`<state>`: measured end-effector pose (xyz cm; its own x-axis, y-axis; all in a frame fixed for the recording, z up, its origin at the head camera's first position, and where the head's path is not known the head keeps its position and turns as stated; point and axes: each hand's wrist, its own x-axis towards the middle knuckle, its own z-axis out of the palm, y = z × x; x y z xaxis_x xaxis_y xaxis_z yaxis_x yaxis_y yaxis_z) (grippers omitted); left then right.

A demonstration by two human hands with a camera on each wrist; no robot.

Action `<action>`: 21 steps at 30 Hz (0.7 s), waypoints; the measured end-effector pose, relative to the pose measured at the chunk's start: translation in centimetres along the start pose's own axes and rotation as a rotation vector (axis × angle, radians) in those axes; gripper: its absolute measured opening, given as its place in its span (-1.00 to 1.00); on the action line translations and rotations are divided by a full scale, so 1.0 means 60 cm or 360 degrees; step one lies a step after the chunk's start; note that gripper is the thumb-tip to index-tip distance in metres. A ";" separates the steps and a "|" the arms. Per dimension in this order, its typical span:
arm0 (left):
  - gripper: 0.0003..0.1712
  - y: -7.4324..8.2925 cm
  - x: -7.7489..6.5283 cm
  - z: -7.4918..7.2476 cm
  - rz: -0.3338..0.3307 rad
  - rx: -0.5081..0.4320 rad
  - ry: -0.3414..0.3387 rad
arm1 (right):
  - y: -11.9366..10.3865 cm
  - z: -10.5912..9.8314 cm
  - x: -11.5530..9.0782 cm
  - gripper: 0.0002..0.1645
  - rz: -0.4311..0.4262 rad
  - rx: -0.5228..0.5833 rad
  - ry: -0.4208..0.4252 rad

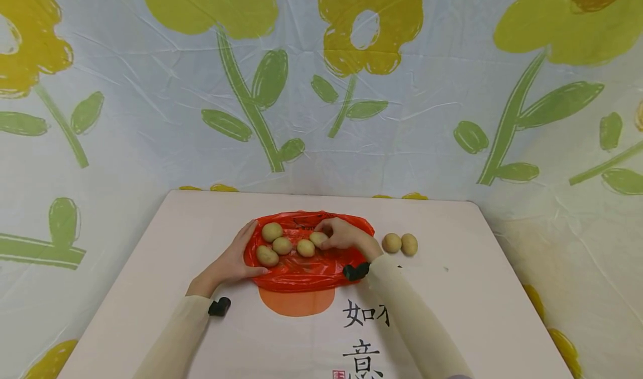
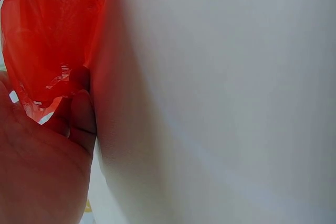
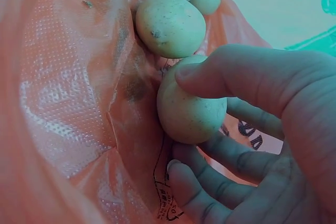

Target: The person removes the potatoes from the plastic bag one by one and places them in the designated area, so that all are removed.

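A red plastic bag point(image 1: 301, 281) lies spread on the table, with several small potatoes point(image 1: 272, 232) on it. My right hand point(image 1: 346, 235) is over the bag's right part and grips one potato point(image 3: 191, 108) between thumb and fingers. Another potato point(image 3: 170, 24) sits right beside the held one in the right wrist view. At the bag's left edge rests my left hand point(image 1: 233, 262), its fingers extended along the side and its thumb lying over the near left corner. Red plastic point(image 2: 52, 30) shows against that hand's fingers point(image 2: 82, 111) in the left wrist view.
Two more potatoes point(image 1: 400, 244) lie side by side on the table, just right of the bag. The pale tabletop point(image 1: 467, 289) carries black printed characters and an orange shape near the bag. A flower-patterned cloth point(image 1: 412, 144) hangs behind the table.
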<state>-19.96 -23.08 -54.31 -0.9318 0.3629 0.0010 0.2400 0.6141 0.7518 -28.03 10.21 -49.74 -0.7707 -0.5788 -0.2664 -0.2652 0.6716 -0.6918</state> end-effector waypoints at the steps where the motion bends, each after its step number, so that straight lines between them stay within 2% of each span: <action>1: 0.50 -0.001 0.000 0.000 -0.0003 0.0001 0.0001 | 0.001 0.000 -0.001 -0.58 0.0000 0.0001 0.0005; 21: 0.50 -0.007 0.002 0.002 0.0018 -0.0025 0.0009 | -0.007 0.000 -0.018 -0.53 0.0028 0.0088 0.0067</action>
<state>-20.12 -23.22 -54.73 -0.9305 0.3660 0.0133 0.2465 0.5990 0.7619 -27.11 10.57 -49.17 -0.7989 -0.5463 -0.2515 -0.2198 0.6545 -0.7234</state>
